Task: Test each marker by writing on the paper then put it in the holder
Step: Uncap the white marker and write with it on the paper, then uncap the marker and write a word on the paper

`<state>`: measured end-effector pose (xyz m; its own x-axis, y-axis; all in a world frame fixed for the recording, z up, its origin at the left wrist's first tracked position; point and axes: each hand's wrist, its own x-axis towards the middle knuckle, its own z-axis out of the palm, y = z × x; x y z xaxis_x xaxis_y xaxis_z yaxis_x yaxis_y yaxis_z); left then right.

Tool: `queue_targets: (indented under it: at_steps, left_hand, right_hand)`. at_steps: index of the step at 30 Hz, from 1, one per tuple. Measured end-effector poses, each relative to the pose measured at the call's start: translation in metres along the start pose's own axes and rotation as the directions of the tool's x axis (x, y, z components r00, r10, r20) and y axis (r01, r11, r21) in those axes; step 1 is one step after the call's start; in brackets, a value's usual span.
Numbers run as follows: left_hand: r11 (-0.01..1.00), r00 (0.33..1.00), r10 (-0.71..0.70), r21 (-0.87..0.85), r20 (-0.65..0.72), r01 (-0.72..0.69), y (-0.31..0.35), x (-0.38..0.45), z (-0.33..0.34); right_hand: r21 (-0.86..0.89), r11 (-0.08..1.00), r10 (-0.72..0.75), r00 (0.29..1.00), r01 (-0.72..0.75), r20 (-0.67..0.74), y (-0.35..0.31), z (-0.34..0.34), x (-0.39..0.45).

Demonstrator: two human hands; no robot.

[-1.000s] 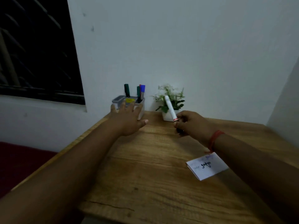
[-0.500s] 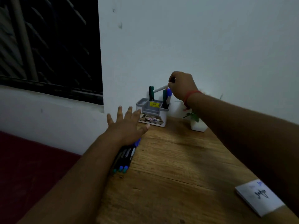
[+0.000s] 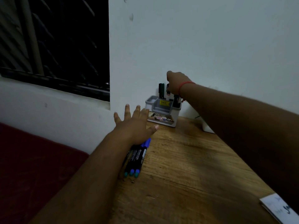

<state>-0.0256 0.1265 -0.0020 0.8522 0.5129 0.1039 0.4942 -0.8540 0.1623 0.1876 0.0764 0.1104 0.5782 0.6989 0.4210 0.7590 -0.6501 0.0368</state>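
One wooden worktop [image 3: 194, 167] carries everything, set against a white wall. One grey compartmented holder [image 3: 162, 110] stands at its far edge, close to the wall; it looks like light plastic and, in my judgement, could tip or slide if knocked. One folded paper [image 3: 278, 209], with dark writing on it, lies at the near right corner, partly cut off by the frame. The left hand [image 3: 135, 125] hovers flat with fingers spread, empty, just in front of the holder and above a row of loose markers [image 3: 136, 157] lying side by side near the worktop's left edge; three coloured end caps show, two greenish and one blue, though the forearm may hide more. The right hand [image 3: 176, 84] is closed above the holder, fingertips pinched on the top of a white marker [image 3: 168, 94] standing in a rear compartment. About two dark markers stand left of it and at least one more to its right; exact count uncertain. Judged as handling: markers are light, rigid, smooth-barrelled and inclined to roll; best taken mid-barrel between thumb and two fingers.
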Motion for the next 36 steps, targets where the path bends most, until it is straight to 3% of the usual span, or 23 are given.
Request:
queue_targets:
  at_steps: [4, 8, 14, 21, 27, 31, 36]
  left_hand:
    - [1.000, 0.999, -0.003, 0.002, 0.035, 0.003, -0.004, 0.000, -0.001]
    - [0.999, 0.999, 0.030, -0.045, -0.013, -0.031, -0.004, -0.002, -0.007]
    - [0.991, 0.992, 0.112, -0.070, -0.053, -0.116, -0.005, -0.010, -0.009]
    - [0.992, 0.992, 0.124, -0.004, 0.029, -0.124, 0.005, -0.013, -0.004]
    - [0.984, 0.988, 0.150, 0.100, -0.023, -0.147, 0.027, -0.020, -0.003]
    - [0.980, 0.968, 0.194, 0.001, -0.159, -0.197, 0.066, -0.029, -0.010]
    - [0.895, 0.872, 0.299, -0.204, -0.387, -0.397, 0.147, -0.040, -0.015]
  right_hand:
    - [0.005, 1.000, -0.026, 0.993, 0.027, -0.112, 0.005, 0.004, -0.006]
    - [0.090, 0.988, -0.100, 0.957, 0.129, -0.272, 0.006, -0.005, -0.036]
    - [0.218, 0.926, -0.251, 0.934, 0.309, -0.255, 0.026, -0.010, -0.131]
    - [0.351, 0.911, -0.180, 0.975, 0.215, -0.132, 0.072, -0.029, -0.239]
    - [0.405, 0.901, -0.142, 0.988, 0.154, -0.060, 0.104, -0.049, -0.319]
    - [0.462, 0.881, -0.082, 0.995, 0.102, -0.064, 0.125, -0.049, -0.341]
    - [0.594, 0.805, 0.021, 0.998, 0.013, -0.051, 0.136, -0.038, -0.348]
